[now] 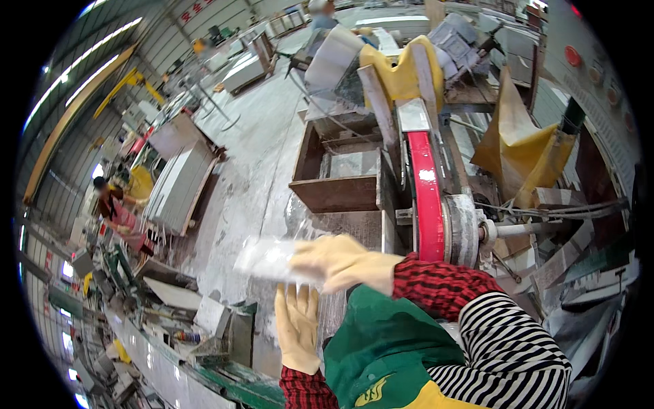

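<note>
A pale, flat rectangular piece (pixel 266 259), blurred by motion, is held out to the left in front of my body. My right hand (pixel 351 261), in a cream rubber glove, grips its near end; the fingertips are partly smeared. Below it, my left hand (pixel 298 327) wears a matching glove. Its fingers point up, stretched out and holding nothing, just under the piece. A belt machine with a red belt (pixel 426 177) running over a wheel (pixel 462 228) is close to my right forearm.
A brown open-topped box (pixel 340 194) stands ahead, left of the belt. Yellow sheeting (pixel 402 71) hangs at the machine's far end. Stacked pale slabs (pixel 178 187) are at left, with a person (pixel 117 213) beside them. Offcuts (pixel 211 317) and a green frame (pixel 255 388) lie lower left.
</note>
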`<state>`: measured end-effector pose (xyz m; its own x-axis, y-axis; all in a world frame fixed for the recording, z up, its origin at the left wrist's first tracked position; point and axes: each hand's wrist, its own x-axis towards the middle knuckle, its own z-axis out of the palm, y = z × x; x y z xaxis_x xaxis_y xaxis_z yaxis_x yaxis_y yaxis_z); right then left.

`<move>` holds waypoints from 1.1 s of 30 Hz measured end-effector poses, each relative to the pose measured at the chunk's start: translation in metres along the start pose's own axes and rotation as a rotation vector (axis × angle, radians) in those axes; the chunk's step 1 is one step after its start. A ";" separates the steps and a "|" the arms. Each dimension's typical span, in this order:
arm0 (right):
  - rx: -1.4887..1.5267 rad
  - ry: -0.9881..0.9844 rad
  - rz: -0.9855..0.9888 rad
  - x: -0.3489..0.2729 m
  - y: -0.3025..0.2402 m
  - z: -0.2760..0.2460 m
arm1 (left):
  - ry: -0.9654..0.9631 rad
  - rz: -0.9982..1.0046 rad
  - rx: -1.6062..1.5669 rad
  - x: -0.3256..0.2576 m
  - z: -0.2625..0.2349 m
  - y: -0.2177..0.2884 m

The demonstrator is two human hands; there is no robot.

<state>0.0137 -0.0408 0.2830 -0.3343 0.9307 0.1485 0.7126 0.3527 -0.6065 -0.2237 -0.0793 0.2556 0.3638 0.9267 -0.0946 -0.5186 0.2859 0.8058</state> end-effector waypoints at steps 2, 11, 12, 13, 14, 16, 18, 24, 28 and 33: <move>-0.139 -0.117 -0.208 0.031 -0.040 0.033 | -0.055 0.106 0.076 -0.010 -0.006 0.010; 0.043 0.191 -0.815 0.083 -0.066 0.098 | 0.486 0.449 0.104 -0.169 -0.205 0.043; -0.081 0.107 -0.727 0.079 -0.037 0.083 | 0.499 0.480 -0.015 -0.191 -0.229 0.047; -0.066 0.249 -0.641 0.068 -0.010 0.069 | 0.589 0.515 -0.084 -0.215 -0.248 0.048; -0.246 0.135 -0.425 0.060 0.019 0.052 | 0.711 0.489 -0.404 -0.236 -0.270 0.057; -0.469 0.376 -0.269 0.022 0.080 0.015 | 0.643 0.601 -0.033 -0.281 -0.293 0.047; -0.457 0.427 0.064 -0.023 0.137 -0.017 | 0.651 0.682 -0.006 -0.315 -0.317 0.043; -0.799 0.336 0.804 -0.163 0.264 -0.043 | 0.912 0.694 -0.170 -0.368 -0.373 0.021; -0.713 0.492 0.706 -0.191 0.305 -0.022 | 0.910 0.694 -0.259 -0.370 -0.394 0.010; -0.715 0.441 0.728 -0.197 0.321 -0.024 | 0.931 0.717 -0.203 -0.358 -0.401 0.008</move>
<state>0.3228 -0.1082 0.0774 0.4557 0.8411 0.2913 0.8886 -0.4492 -0.0930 -0.6689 -0.3108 0.0615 -0.7165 0.6879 -0.1158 -0.5178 -0.4133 0.7491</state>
